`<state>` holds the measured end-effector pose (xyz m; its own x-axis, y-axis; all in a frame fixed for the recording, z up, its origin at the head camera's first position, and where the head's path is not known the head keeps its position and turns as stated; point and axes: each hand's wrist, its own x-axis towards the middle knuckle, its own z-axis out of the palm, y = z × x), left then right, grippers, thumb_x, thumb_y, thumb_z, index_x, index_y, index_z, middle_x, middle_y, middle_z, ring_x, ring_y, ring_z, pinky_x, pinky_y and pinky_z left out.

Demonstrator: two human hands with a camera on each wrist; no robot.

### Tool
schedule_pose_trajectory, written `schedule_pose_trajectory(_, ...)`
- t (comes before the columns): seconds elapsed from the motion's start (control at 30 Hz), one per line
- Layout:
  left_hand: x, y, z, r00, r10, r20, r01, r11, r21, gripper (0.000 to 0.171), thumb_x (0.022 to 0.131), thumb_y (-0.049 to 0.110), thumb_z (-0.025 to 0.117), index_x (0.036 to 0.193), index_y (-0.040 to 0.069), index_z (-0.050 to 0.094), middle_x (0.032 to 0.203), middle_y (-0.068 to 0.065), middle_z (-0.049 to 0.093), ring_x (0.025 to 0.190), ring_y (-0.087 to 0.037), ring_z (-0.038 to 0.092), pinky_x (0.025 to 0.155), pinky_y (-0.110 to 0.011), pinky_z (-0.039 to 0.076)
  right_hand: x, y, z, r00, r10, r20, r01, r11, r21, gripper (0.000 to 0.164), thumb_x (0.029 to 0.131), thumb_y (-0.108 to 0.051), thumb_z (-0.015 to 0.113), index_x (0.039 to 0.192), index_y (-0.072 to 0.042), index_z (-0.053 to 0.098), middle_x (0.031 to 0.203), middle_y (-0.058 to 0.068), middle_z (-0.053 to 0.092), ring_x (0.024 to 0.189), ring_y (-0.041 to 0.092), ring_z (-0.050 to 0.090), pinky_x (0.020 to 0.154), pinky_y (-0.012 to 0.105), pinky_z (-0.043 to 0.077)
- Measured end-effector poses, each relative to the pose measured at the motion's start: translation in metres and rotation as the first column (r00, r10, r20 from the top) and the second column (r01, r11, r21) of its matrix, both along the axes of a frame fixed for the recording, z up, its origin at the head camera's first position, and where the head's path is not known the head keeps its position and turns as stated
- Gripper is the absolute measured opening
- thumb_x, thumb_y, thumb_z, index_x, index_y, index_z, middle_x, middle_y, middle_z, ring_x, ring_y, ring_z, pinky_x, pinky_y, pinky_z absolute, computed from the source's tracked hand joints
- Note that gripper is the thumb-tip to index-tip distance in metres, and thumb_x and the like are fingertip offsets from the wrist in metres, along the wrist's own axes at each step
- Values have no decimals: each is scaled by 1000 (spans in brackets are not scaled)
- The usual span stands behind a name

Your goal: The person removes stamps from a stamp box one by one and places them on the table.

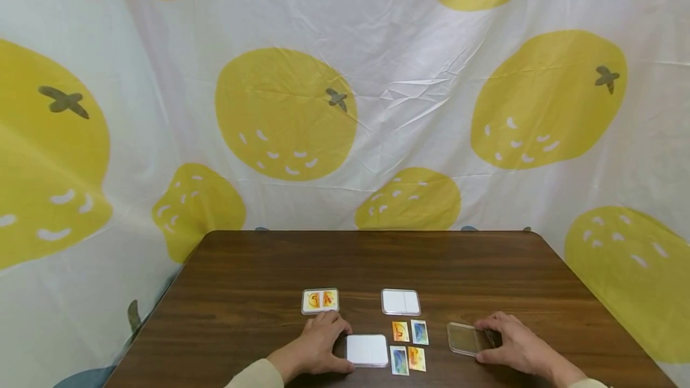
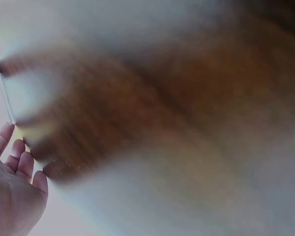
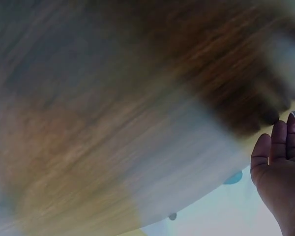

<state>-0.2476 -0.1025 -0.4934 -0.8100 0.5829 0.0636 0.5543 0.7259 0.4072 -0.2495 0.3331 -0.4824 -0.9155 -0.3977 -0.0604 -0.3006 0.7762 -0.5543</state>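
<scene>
Clear case partly hidden behind right grip

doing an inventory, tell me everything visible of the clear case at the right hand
The clear case looks like see-through plastic: a rectangle with rounded corners, a paler rim and a line across it. The brown tabletop shows through. It looks roughly level, to the right of the small picture cards. The right hand grips its right end, partly hiding it; whether it is lifted is unclear.
</scene>
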Motion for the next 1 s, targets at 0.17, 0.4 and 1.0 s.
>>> schedule_pose_trajectory(0.17, -1, -1, 2, 1000, -12, -2, 12, 1000, 4, 52, 73, 49, 83, 111, 19, 61, 108, 6, 49, 104, -15, 45, 87, -37, 38, 4, -5, -2, 994, 14, -106, -11, 1000, 25, 54, 78, -41, 83, 118, -9, 67, 111, 1, 57, 102, 26, 53, 81, 39, 48)
schedule_pose_trajectory(0.4, -3, -5, 4, 999, -18, 48, 16, 1000, 26, 52, 75, 47, 83, 113, 18, 62, 112, 4, 52, 110, -18, 47, 93, -42, 39, 10, -17, 3, 983, 9, -184, -5, 1000, 19, 52, 77, -42, 83, 117, -10, 69, 108, -3, 58, 102, 25, 53, 82, 38, 48)
schedule_pose_trajectory(1.0, -6, -7, 13, 999, -34, -5, 34, 996, 81, 60, 78, 47, 80, 121, 10, 62, 118, -3, 59, 114, -25, 53, 96, -51, 39, 3, -63, 15, 994, 19, -107, -26, 998, -65, 59, 79, -47, 80, 121, -9, 66, 111, -1, 57, 106, 25, 54, 85, 46, 48)
